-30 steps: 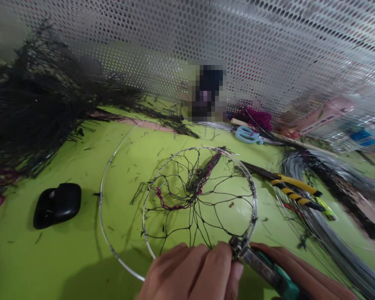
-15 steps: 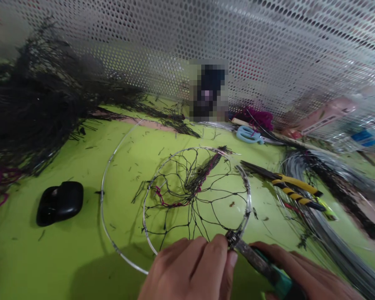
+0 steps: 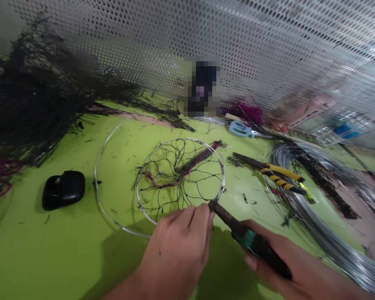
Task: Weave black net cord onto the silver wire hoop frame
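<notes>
A wire hoop (image 3: 223, 177) with black netting (image 3: 181, 177) across it lies on the green table. My left hand (image 3: 178, 246) is closed on the hoop's near edge, thumb and fingers pinched at the rim. Wrapped in my right hand (image 3: 278, 258) are pliers (image 3: 245, 237) with a green and black handle, seen edge-on. Their dark tip touches the rim right beside my left fingertips; whether the jaws grip the wire is hidden. A dark bundle of cord with purple thread (image 3: 200, 158) lies over the net. A larger wire loop (image 3: 96, 183) curves around the left side.
Yellow-and-black pliers (image 3: 278, 173) lie right of the hoop, next to a coil of silvery wire (image 3: 312, 233). Blue-handled scissors (image 3: 240, 129) and purple yarn (image 3: 251, 114) sit behind. A black case (image 3: 64, 189) and piled dark netting (image 3: 28, 104) are left. A perforated panel (image 3: 137, 37) closes the back.
Both hands, the hoop rim and the pliers appear higher in view, partly from a camera shift. The right hand and pliers show more fully. The left hand keeps its pinch on the rim.
</notes>
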### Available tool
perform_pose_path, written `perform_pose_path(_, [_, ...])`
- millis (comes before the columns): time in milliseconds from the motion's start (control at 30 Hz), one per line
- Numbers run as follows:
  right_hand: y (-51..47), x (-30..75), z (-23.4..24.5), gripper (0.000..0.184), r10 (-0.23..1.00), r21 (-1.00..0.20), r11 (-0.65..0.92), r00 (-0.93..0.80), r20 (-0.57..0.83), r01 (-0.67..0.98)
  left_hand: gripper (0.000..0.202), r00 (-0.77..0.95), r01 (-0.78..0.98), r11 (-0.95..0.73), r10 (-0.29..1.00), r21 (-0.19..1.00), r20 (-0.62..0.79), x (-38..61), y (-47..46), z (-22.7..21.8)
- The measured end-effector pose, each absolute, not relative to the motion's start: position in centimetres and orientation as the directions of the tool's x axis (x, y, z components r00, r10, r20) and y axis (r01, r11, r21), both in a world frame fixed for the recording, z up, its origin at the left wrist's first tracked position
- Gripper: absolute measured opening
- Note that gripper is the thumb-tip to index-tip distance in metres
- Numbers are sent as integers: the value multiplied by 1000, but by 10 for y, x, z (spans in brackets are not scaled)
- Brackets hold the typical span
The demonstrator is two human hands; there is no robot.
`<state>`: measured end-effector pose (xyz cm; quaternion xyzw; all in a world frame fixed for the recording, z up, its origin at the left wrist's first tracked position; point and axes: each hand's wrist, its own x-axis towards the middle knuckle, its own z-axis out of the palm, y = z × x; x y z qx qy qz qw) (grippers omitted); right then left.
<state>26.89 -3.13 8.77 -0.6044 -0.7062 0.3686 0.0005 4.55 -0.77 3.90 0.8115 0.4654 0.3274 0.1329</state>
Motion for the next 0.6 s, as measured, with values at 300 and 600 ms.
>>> perform_pose_path(300, [-20, 268, 92, 37, 691, -451, -257, -164, -704, 855, 22, 357, 816, -320, 934, 481, 16, 52, 3, 41])
perform_pose_path(600, [-11, 260, 82, 25, 624, -498, -382, -180, -760, 779, 29, 343, 859, -205, 911, 470, -231, 54, 9, 41])
